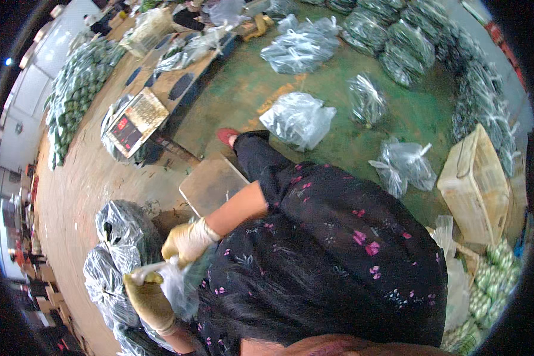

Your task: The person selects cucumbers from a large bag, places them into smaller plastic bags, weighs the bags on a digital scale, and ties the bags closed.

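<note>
Both my hands wear pale, yellowish gloves. My right hand [187, 242] is closed on the gathered top of a clear plastic bag [181, 291]. Below it, my left hand [148, 299] is closed round a twisted white end of the bag, which stretches between the two hands. The bag's lower part hangs against my dark flowered shirt [326, 255], which hides some of it. Just left of my hands lie filled plastic bags [124, 237], their tops knotted and dark green produce showing through. A flat metal plate [210, 184] is beyond my right hand.
A scale display [137, 121] stands ahead beside a wooden table [190, 65]. Filled bags [299, 118] are spread over the green floor. More bags [406, 50] are stacked along the wall. A cream plastic crate [477, 187] and netted produce [492, 276] lie at right.
</note>
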Tool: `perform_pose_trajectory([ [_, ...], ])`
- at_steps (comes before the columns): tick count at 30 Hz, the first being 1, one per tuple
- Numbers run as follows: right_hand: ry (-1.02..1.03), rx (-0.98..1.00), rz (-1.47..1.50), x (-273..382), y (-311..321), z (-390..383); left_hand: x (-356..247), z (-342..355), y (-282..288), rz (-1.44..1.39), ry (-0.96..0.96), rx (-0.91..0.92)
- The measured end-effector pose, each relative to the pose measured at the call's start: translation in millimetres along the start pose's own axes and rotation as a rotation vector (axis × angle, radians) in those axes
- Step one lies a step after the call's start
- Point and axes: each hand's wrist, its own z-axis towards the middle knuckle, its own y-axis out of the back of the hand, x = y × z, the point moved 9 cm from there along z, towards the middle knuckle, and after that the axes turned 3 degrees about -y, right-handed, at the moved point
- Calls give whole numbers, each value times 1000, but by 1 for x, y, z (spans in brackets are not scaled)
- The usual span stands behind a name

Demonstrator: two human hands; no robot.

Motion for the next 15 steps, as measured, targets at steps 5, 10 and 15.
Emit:
perform_pose_trajectory([
  [5,-27,-686,-242,-8,144,-103,-20,18,-46,55,-122,349],
  [10,-195,-1168,629,-76,212,-273,56,48,-52,227,197,436],
  [15,-338,-1841,559,-157,232,-509,127,69,-4,5,495,412],
])
